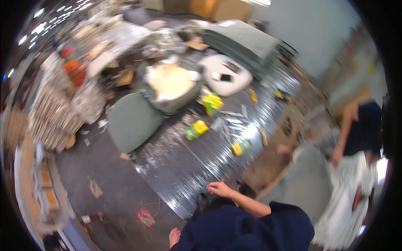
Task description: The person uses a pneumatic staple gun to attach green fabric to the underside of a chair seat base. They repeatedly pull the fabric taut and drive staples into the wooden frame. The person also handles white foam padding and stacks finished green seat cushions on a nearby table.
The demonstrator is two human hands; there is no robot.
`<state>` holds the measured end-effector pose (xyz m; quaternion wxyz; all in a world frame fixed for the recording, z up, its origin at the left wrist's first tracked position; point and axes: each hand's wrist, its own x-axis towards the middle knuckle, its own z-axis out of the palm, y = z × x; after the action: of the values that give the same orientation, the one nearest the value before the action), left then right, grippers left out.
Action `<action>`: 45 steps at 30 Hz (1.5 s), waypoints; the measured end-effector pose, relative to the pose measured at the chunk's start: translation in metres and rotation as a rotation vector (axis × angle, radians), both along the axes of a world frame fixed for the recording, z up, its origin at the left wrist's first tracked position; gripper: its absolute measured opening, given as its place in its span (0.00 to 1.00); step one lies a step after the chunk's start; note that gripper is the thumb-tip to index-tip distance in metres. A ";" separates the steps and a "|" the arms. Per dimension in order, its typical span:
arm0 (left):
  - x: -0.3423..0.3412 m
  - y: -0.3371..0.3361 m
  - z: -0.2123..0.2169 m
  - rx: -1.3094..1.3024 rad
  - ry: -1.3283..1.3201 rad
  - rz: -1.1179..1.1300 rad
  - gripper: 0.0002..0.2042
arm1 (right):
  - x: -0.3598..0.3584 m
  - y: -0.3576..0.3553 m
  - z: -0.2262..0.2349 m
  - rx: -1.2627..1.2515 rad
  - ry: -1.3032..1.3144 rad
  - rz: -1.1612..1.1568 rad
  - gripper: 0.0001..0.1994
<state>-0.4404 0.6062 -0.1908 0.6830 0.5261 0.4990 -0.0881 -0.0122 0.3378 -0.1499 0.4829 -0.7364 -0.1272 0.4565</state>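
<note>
Red tangle (145,217), ahead-left of left hand (174,236): possible trip if stepped into | Left hand: grip cannot be told | Silver film (178,178), just beyond right hand (219,189): glossy, possible slip underfoot | Right hand: fingers loosely curled, nothing visibly held

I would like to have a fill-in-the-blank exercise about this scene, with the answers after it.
1. The small black rectangle lies on the ____ cushion.
2. The tangled strand on the floor is ____ in colour.
3. In the picture, the person's ____ hand is nearer the tangled strand than the other hand.

Missing words: white; red; left.
</note>
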 end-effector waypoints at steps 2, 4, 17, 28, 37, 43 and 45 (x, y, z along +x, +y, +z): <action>0.010 0.002 -0.012 0.019 -0.049 0.028 0.15 | -0.035 -0.029 0.032 -0.050 -0.153 0.058 0.12; 0.040 0.037 -0.019 0.062 -0.005 -0.139 0.15 | -0.054 -0.042 0.070 -0.002 -0.437 -0.079 0.15; 0.431 -0.079 0.096 0.254 -0.655 -1.115 0.20 | -0.306 -0.307 0.212 -0.203 -0.773 -1.647 0.08; 0.404 -0.463 0.154 0.675 -1.228 -1.199 0.30 | -0.434 -0.495 0.149 -0.633 -0.762 -2.136 0.09; 0.362 -0.509 0.137 0.861 -1.145 -1.164 0.34 | -0.422 -0.548 0.082 -0.906 -0.539 -1.967 0.25; 0.354 -0.505 0.142 0.832 -1.116 -1.151 0.34 | -0.403 -0.542 0.105 -1.060 -0.546 -1.952 0.23; 0.348 -0.508 0.147 0.809 -1.099 -1.154 0.34 | -0.407 -0.547 0.105 -1.058 -0.543 -1.952 0.23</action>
<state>-0.0927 0.0980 -0.0439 0.4372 0.8639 -0.2482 0.0293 -0.4195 -0.2094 -0.0445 0.2174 -0.7065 0.6072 -0.2914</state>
